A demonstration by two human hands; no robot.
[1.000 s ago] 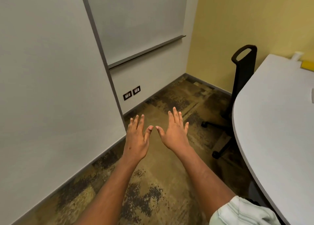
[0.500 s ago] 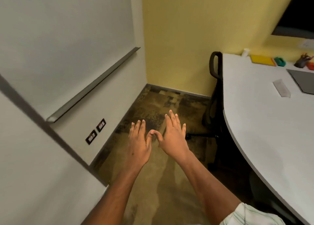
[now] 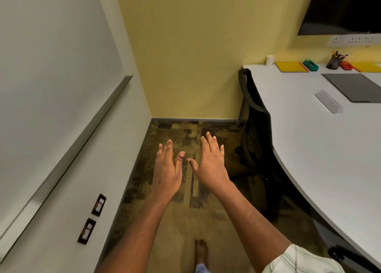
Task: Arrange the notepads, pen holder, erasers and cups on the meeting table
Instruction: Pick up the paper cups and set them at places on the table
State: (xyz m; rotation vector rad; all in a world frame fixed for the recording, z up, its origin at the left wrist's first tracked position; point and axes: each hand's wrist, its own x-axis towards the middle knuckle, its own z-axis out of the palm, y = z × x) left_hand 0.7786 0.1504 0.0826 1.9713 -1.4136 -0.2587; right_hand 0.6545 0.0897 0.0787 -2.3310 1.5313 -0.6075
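Note:
My left hand (image 3: 167, 167) and my right hand (image 3: 210, 163) are stretched out side by side over the carpet, palms down, fingers straight, holding nothing. The white meeting table (image 3: 321, 149) stands to the right. Along its far edge by the yellow wall sit a white cup (image 3: 270, 60), a yellow notepad (image 3: 290, 67), a green eraser (image 3: 311, 65), a dark pen holder (image 3: 333, 62) with several pens, a red eraser (image 3: 346, 65) and a second yellow notepad (image 3: 367, 67). Both hands are well left of the table and far from these things.
A black office chair (image 3: 255, 124) is tucked against the table's left edge. A dark grey mat (image 3: 354, 87) and a clear flat cover (image 3: 328, 101) lie on the table. A whiteboard (image 3: 51, 70) with a tray covers the left wall; a dark screen (image 3: 342, 7) hangs at upper right.
The view has swung right and up, bringing the table's far edge and its items into sight. Both hands stay outstretched and flat, now slightly further apart.

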